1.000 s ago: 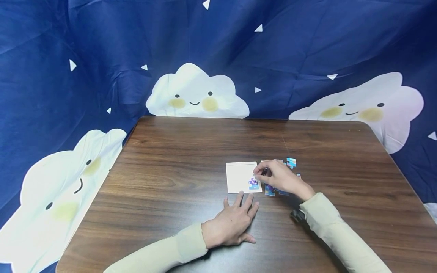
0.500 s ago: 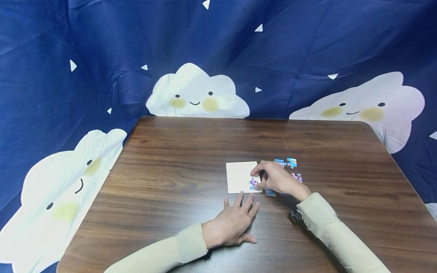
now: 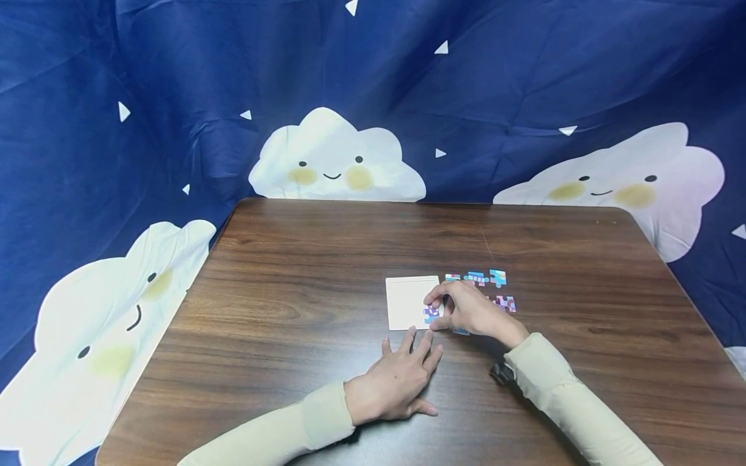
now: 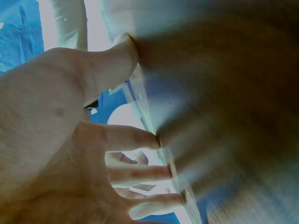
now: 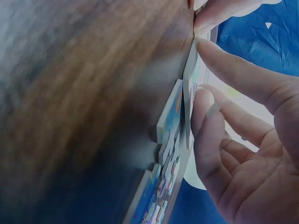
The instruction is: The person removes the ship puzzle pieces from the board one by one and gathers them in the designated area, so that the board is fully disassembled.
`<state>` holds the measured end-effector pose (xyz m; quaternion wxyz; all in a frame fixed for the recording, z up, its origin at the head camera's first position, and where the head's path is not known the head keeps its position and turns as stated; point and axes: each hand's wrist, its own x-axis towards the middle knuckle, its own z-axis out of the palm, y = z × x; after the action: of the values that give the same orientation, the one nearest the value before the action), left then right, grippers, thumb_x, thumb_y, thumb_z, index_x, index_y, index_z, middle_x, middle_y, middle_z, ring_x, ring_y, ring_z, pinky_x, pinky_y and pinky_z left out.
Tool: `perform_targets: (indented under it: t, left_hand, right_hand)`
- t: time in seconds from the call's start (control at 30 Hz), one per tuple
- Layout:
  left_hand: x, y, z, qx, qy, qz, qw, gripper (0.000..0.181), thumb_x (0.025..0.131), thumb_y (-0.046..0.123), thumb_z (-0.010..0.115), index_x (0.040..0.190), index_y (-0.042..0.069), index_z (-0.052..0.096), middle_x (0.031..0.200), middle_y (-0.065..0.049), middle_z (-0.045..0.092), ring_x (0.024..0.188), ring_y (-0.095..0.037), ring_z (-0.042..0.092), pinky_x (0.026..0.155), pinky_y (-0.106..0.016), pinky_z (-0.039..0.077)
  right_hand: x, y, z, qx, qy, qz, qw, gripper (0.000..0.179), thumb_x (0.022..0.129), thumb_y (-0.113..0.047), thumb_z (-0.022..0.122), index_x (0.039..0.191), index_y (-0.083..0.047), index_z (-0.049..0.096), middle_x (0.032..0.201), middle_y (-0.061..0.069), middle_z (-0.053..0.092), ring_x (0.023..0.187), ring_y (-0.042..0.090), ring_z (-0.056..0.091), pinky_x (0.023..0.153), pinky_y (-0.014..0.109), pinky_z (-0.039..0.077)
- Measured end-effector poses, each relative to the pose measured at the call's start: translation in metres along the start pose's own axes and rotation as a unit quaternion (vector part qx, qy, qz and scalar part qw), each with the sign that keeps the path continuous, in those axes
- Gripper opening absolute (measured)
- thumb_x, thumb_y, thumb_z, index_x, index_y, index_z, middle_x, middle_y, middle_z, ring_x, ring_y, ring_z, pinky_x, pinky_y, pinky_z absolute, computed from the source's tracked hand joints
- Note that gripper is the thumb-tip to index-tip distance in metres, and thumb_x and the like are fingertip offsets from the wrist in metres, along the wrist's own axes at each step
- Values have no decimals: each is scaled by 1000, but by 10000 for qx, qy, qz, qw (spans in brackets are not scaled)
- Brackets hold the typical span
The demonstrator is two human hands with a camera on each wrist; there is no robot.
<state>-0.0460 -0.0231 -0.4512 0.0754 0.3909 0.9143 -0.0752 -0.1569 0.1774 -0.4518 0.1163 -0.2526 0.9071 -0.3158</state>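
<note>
A square white puzzle board (image 3: 404,304) lies on the table, with a few joined purple and blue puzzle pieces (image 3: 431,312) at its near right corner. My right hand (image 3: 471,312) comes in over that corner, thumb and forefinger bent round the near and far ends of these pieces. In the right wrist view the thumb tip (image 5: 202,45) meets the board's corner, with the other fingers curled close above its face. Below the board my left hand (image 3: 399,378) rests on the table, fingers spread, their tips right at the near edge.
Several loose puzzle pieces (image 3: 476,278) lie right of the board, one more piece (image 3: 498,278) at the far end. Another piece (image 3: 461,331) is partly under the right hand. The brown wooden table (image 3: 280,272) ends at a blue cloud-print curtain (image 3: 204,58).
My right hand has moved slightly left and toward me, its thumb and forefinger spreading apart over the board's pieces. More loose pieces show behind it. My left hand has stayed still.
</note>
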Motion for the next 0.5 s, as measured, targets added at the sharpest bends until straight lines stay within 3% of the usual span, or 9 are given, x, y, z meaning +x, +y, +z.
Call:
perform_targets:
  t: [0.5]
  left_hand:
    - [-1,-1,-2,18,-52,33,10000,97,90,75,58,162,13,38,169,-14,33,152,-41,41,98,-63,57]
  right_hand:
    - [5,-1,-1,65,-137,326,9994,43,75,-13,93,113,-6,75,97,5,69,70,10,54,60,21,47]
